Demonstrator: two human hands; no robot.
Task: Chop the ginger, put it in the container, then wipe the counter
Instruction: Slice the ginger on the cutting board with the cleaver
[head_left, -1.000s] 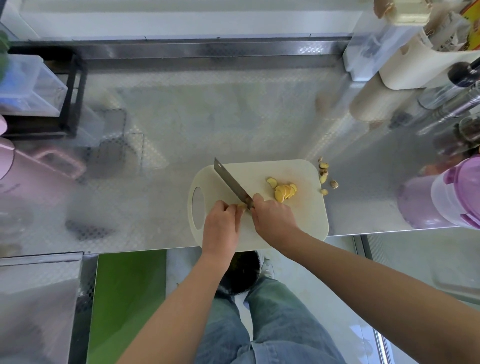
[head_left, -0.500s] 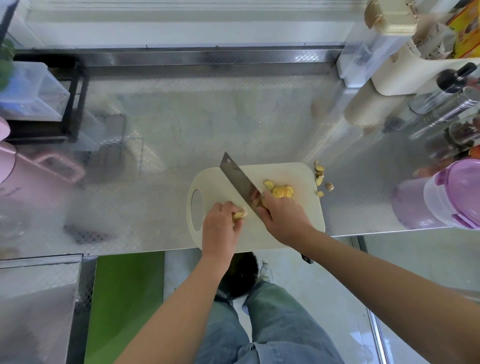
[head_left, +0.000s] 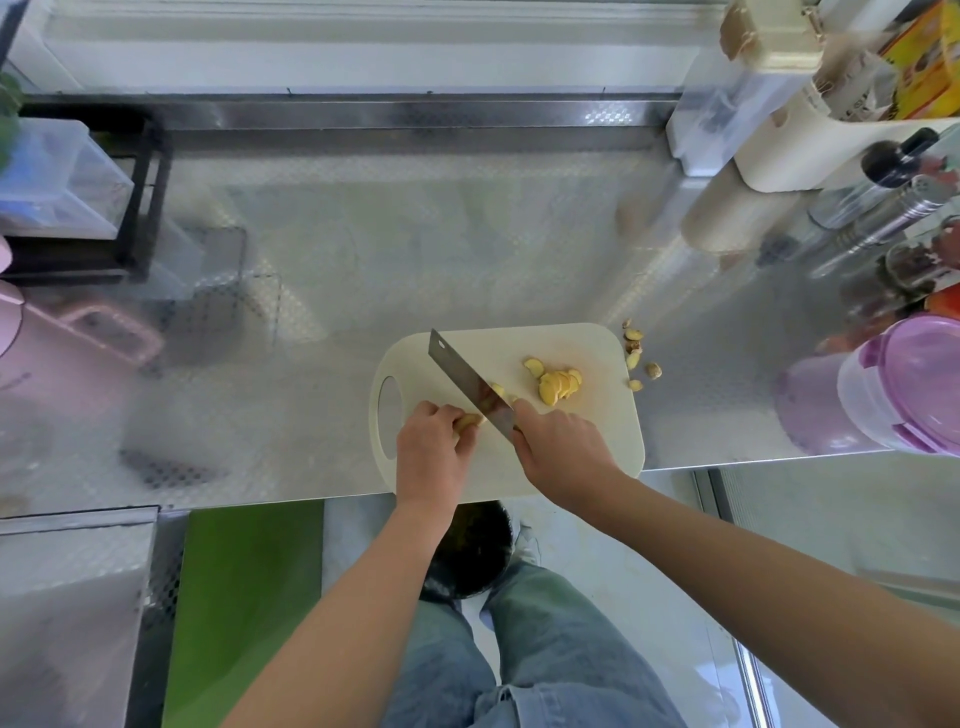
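- No text, brand, number or sign can be read anywhere in this view.
- Yellow-orange box (head_left: 924, 57), far up and right of the cutting board (head_left: 587, 353): colour print on its face, lettering too blurred to read.
- Pink jug (head_left: 52, 374), far left of the board: faint grey marks on its side, illegible.
- Metal bottle (head_left: 878, 228), up and right of the board: small dark marking on its wall, too small to make out.

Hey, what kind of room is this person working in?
Most likely a kitchen, possibly a commercial one. There is a patterned steel counter, a cutting board with sliced ginger being cut by a cleaver, and bottles crowded along the right side.
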